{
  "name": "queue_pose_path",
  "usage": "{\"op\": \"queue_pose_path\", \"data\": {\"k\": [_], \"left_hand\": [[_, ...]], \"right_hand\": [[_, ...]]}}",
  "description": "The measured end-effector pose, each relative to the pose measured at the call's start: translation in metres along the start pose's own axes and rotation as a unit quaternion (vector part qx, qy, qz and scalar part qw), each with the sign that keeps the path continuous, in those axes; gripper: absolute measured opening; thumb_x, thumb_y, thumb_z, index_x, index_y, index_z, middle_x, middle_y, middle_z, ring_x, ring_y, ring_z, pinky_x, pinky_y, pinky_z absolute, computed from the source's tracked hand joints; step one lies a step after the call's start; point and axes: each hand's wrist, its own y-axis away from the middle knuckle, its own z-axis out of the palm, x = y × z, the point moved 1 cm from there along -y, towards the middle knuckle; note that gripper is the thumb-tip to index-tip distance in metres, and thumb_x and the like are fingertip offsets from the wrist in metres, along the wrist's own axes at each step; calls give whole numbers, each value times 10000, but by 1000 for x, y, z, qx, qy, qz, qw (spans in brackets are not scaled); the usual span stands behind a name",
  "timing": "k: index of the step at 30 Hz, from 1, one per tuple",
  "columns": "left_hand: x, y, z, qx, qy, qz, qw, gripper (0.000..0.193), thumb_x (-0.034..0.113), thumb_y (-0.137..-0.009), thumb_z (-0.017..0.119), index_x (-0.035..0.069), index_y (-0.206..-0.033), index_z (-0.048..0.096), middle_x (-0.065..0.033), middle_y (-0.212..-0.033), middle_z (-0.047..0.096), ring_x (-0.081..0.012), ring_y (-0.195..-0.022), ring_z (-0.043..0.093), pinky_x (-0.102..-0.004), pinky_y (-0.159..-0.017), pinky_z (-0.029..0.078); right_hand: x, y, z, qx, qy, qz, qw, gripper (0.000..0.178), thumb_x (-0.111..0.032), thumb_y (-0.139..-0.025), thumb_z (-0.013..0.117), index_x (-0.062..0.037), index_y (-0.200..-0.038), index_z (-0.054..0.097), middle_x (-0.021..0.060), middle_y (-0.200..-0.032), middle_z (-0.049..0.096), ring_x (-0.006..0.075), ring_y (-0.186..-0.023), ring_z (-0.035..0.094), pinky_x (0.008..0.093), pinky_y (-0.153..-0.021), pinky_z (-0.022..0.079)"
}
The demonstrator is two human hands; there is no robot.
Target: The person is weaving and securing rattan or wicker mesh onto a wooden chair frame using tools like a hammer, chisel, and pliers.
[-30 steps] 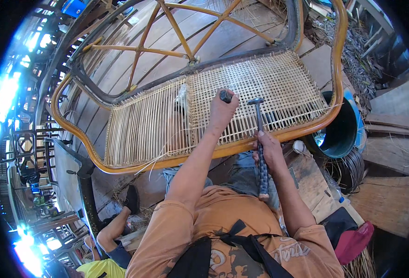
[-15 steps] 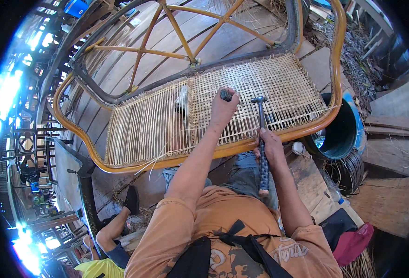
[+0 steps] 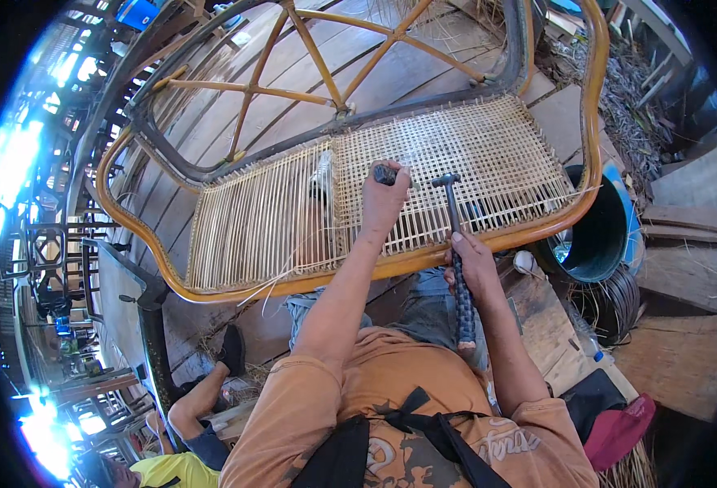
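Over the woven cane panel, my left hand is closed around a short tool with a dark rounded end. Its lower part is hidden by the hand and I cannot tell its kind. My right hand grips a hammer by its dark, wrapped handle, near the panel's front edge. The hammer's small metal head is just right of my left hand, apart from the tool. Tight lattice covers the panel's right part, while the left part has mostly strands running one way. A varnished rattan frame surrounds it.
Loose cane strands stick out over the frame's front edge. A dark bucket and a wire coil stand at right, near a red cloth. Another person in a yellow shirt sits at lower left.
My left hand, with the dark-ended tool, has shifted slightly left and tilted. The hammer head has moved a little left too. Both grips stay the same.
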Motion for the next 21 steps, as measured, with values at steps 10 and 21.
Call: {"op": "queue_pose_path", "data": {"k": [10, 21], "left_hand": [[-9, -1, -1, 21, -98, 77, 992, 177, 147, -813, 643, 48, -894, 521, -50, -680, 591, -94, -563, 557, -229, -506, 461], [-10, 6, -3, 0, -52, 33, 998, 166, 160, -830, 635, 45, -871, 523, -20, -657, 552, -80, -541, 497, -248, -515, 429]], "right_hand": [[14, -15, 7, -7, 5, 1, 1000, 236, -309, -930, 480, -83, -860, 473, 22, -633, 485, 131, -395, 467, 268, -349, 375], [15, -5, 2, 0, -2, -12, 1000, 235, -307, -931, 479, -84, -858, 479, 16, -635, 482, 124, -401, 454, 259, -373, 367]]}}
